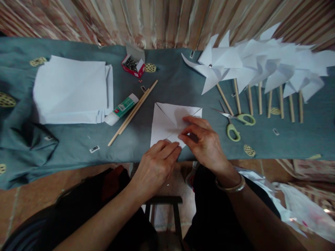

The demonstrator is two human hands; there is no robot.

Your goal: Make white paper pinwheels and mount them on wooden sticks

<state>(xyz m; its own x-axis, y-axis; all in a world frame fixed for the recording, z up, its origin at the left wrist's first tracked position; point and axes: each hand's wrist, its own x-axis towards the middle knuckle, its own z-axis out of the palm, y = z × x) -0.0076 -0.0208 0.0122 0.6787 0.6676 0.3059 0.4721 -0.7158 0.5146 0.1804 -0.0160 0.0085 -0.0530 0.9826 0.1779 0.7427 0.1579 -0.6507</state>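
Note:
A white paper square (163, 116) lies near the front edge of the table, with dark slits running in from its far corners toward the middle. The fingers of my left hand (158, 164) are together and hold the paper down at its near edge. Over its right side, my right hand (204, 143) is bent, thumb and forefinger pinched at the paper close to my left fingertips. The near right corner of the sheet is partly covered by my hands. Green-handled scissors (231, 122) lie with blades apart just right of my right hand.
Two wooden sticks (134, 111) and a glue stick (123, 108) lie left of the paper. Farther left is a paper stack (73, 90). A red box (133, 64) of small metal pins stands open behind. Several white pinwheels (220, 64) on sticks line the right side of the green cloth (172, 87).

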